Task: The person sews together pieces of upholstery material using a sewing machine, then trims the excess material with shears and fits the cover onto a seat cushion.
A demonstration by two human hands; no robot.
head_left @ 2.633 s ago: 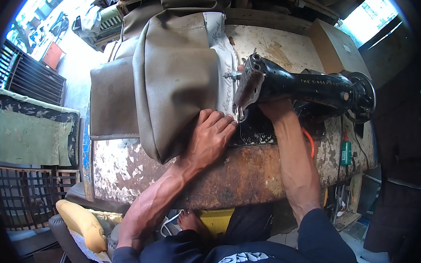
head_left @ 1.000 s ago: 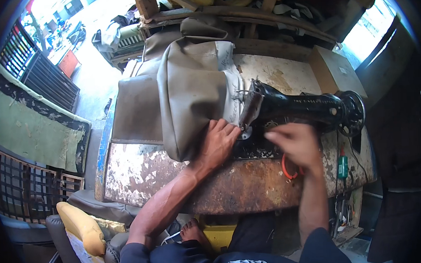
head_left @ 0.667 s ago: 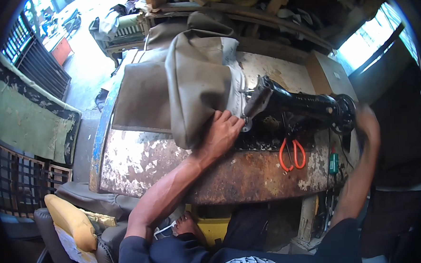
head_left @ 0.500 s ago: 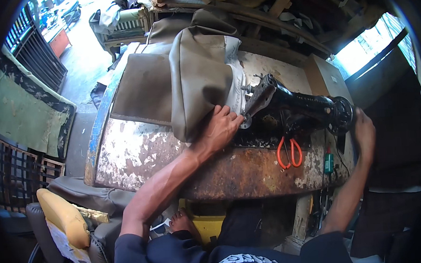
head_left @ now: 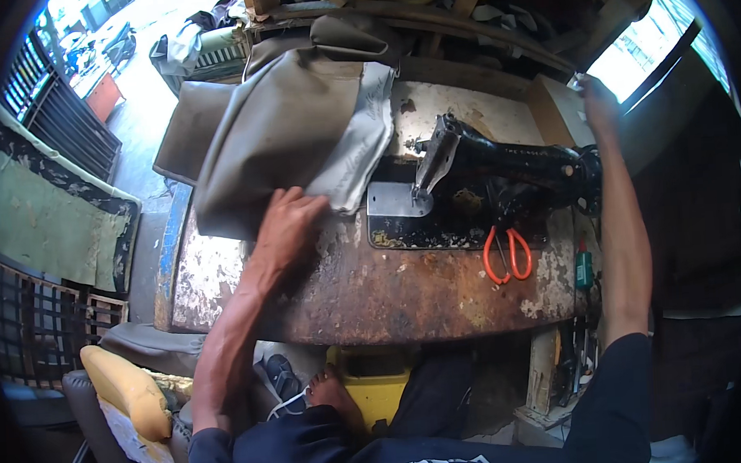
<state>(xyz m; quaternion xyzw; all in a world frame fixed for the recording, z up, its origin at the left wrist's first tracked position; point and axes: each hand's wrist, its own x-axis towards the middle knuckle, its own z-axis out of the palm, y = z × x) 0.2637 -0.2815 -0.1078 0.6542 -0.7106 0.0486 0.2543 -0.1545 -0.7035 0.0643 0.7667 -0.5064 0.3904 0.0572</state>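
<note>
1. head view, left hand: the left hand (head_left: 290, 221) is closed on the near edge of a brown cover (head_left: 270, 144), fingers bunched at the material beside the white backing.
2. head view, right hand: the right hand (head_left: 599, 109) is raised at the upper right, in front of a cardboard box (head_left: 555, 104). it is blurred; i cannot tell whether it is open or closed. a small pale patch shows at the fingers, nature not determined.
3. head view, cover: the leather-like piece lies folded over the left part of the worn table (head_left: 391, 302). its white backing strip (head_left: 357, 144), bearing print, faces the machine along the right side.
4. head view, machine: a black sewing machine (head_left: 509, 155) stands to the right of the cover, its bright metal plate (head_left: 392, 200) exposed; a gap separates plate and strip.
5. head view, tools: scissors (head_left: 519, 261) with orange handles lie at the machine's base, handles toward the person. a green bottle (head_left: 584, 269) is near the table's right edge.
6. head view, surroundings: yellow foam (head_left: 126, 391) sits at lower left; a wooden frame (head_left: 410, 20) spans the far side.
</note>
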